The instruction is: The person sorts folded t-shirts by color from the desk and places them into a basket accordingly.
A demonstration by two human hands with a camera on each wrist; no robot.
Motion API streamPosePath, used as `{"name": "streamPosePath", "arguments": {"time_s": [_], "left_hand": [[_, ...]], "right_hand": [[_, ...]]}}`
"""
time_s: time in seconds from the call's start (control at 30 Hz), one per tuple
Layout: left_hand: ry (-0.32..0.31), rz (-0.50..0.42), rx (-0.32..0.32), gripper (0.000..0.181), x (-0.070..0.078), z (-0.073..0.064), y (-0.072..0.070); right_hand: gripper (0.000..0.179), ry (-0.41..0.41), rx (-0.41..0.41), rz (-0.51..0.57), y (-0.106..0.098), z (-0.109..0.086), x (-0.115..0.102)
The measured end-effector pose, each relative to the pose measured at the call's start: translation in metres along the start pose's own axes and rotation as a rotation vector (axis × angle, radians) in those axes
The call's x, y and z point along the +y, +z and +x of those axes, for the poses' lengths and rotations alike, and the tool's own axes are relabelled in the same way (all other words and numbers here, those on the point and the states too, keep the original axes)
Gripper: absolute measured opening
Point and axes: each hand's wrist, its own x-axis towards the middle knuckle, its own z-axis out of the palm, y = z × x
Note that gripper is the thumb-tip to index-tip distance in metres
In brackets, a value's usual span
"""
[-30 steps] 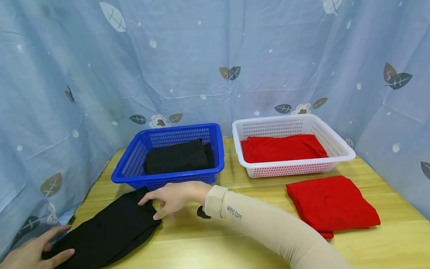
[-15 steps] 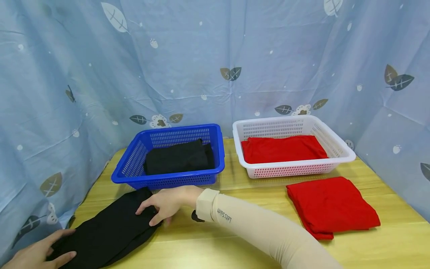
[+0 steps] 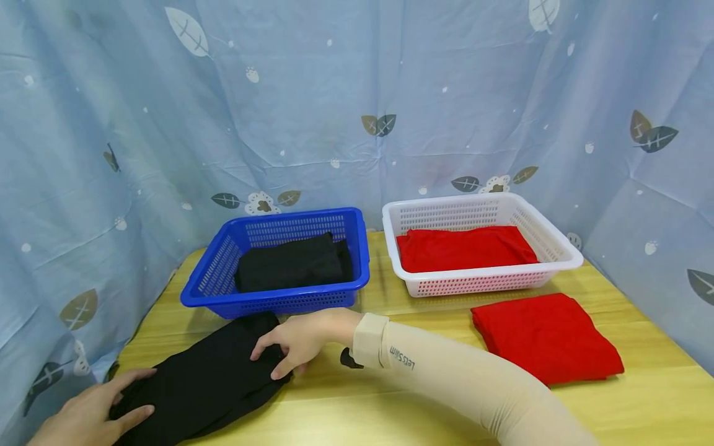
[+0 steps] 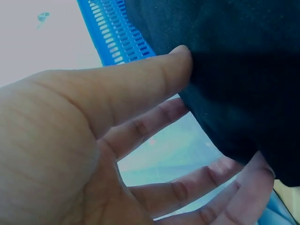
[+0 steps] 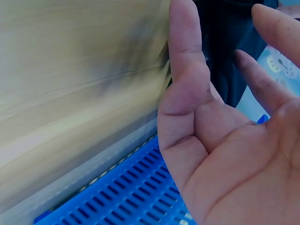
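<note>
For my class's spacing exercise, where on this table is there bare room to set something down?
The table is bare in front, between the nearer black cloth and right sleeve, and in the patch bordered by that sleeve, the white basket and nearer red cloth. The left is crowded: left hand, right hand, that cloth and the blue basket.

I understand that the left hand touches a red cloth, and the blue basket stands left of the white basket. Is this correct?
Not quite: the left hand touches a black cloth, not red, as the head view shows. The blue basket stands left of the white basket.
</note>
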Motion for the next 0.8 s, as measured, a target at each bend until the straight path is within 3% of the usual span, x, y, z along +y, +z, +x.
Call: {"name": "streamPosePath", "arguments": {"time_s": [0.23,0.4,0.57,0.7,0.8], "left_hand": [[0.101,-0.033,0.057,0.075,0.025,0.002,0.003],[0.136,-0.065,0.112,0.069,0.044,0.004,0.007],[0.199,-0.183,0.163,0.066,0.059,0.005,0.012],[0.198,-0.323,0.14,0.067,0.059,0.006,0.011],[0.106,-0.339,0.11,0.072,0.053,0.006,0.006]], "right_hand": [[0.054,-0.017,-0.008,0.011,0.003,-0.029,0.011],[0.052,-0.005,-0.013,0.004,0.006,-0.052,0.019],[0.051,0.012,-0.041,0.016,0.009,-0.074,0.029],[0.052,0.024,-0.06,0.069,0.009,-0.089,0.038],[0.057,0.021,-0.051,0.156,0.007,-0.096,0.045]]}}
